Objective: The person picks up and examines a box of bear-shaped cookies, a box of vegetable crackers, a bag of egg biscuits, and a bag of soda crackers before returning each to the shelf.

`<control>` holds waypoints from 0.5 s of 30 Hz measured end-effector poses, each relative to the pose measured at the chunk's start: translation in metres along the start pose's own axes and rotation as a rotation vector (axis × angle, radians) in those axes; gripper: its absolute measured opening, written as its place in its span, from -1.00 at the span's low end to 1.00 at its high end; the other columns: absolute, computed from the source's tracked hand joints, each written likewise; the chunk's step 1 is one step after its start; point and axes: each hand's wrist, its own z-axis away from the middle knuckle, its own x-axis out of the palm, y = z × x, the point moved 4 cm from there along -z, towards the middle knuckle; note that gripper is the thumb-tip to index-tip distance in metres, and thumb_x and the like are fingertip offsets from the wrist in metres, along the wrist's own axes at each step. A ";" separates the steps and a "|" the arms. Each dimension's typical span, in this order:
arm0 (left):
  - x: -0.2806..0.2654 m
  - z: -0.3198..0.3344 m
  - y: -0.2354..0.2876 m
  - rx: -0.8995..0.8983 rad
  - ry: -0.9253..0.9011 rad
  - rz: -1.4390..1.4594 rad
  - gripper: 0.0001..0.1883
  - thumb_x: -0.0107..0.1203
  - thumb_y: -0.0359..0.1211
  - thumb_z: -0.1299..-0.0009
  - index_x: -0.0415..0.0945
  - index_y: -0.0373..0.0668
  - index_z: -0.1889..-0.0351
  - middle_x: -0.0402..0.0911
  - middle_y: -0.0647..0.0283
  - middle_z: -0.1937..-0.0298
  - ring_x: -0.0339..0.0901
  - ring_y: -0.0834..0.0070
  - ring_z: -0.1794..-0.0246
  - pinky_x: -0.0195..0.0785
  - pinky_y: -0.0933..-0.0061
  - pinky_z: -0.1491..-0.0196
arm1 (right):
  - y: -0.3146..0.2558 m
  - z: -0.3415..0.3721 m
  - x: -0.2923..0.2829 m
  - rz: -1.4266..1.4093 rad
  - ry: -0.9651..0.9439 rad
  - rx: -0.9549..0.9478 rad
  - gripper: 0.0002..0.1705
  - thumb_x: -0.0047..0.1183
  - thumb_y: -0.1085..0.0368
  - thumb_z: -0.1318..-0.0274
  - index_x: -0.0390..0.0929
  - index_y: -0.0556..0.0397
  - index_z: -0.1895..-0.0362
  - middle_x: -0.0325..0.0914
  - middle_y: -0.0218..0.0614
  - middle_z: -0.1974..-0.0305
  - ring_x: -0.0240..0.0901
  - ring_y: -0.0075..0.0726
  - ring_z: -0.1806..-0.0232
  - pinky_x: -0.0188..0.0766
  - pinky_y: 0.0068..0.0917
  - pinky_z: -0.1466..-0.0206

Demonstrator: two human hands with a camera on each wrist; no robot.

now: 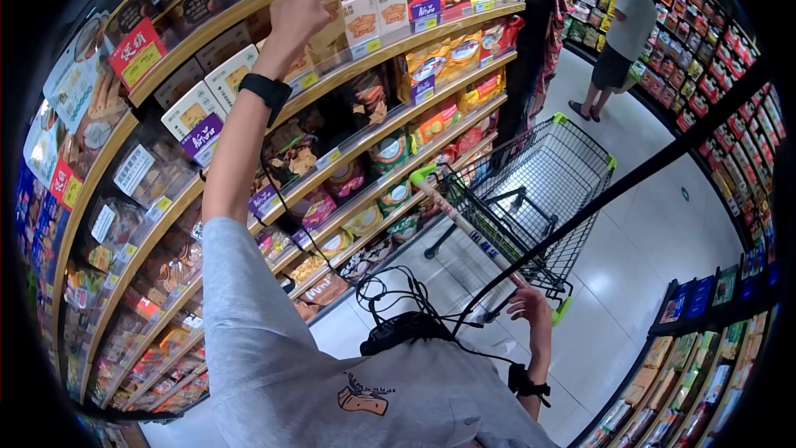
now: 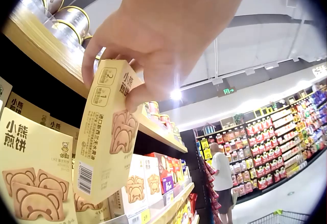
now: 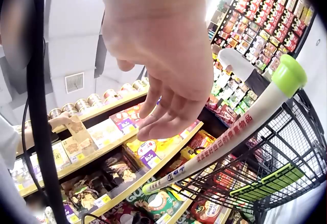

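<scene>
Bear cracker box (image 2: 104, 137): tilted at shelf (image 1: 390, 50) front, beside matching boxes (image 2: 36, 168); whether its base touches the shelf, cannot tell. Left hand (image 2: 158, 35) grips its upper end, fingers over the top and far side, thumb on the printed front; box lies below the palm, between thumb and fingers. Inference: the upper end is the part most reachable from above, and a narrow pinch suits a slim carton. Neighbours face outward, presumably for legibility. Farther out: right hand (image 3: 163, 66) empty, fingers loosely bent, near cart handle (image 3: 225, 137).
</scene>
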 end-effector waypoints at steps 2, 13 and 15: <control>0.003 -0.002 -0.002 -0.012 -0.009 -0.015 -0.63 0.22 -0.35 -0.13 0.48 -0.28 0.11 0.60 -0.02 0.20 0.56 0.00 0.13 0.46 0.07 0.15 | -0.001 0.000 0.003 0.010 -0.014 0.010 -0.26 -0.34 -0.32 -0.34 0.47 0.13 0.00 0.58 -0.20 0.21 0.56 -0.32 0.30 0.45 -0.47 0.31; 0.065 0.005 -0.031 -0.011 -0.181 0.083 -0.62 0.19 -0.40 -0.15 0.43 -0.26 0.06 0.58 -0.03 0.14 0.52 -0.02 0.08 0.41 0.04 0.12 | 0.004 -0.007 0.015 -0.007 -0.066 0.010 -0.28 -0.35 -0.28 -0.36 0.46 0.16 0.02 0.57 -0.20 0.23 0.55 -0.35 0.30 0.44 -0.48 0.27; 0.074 0.011 -0.034 -0.030 -0.249 0.033 -0.70 0.17 -0.38 -0.18 0.47 -0.24 0.14 0.61 0.00 0.16 0.55 0.03 0.06 0.43 0.06 0.06 | 0.006 -0.007 0.014 -0.001 -0.080 0.012 -0.29 -0.38 -0.28 -0.37 0.45 0.12 0.01 0.55 -0.21 0.23 0.55 -0.33 0.28 0.42 -0.47 0.27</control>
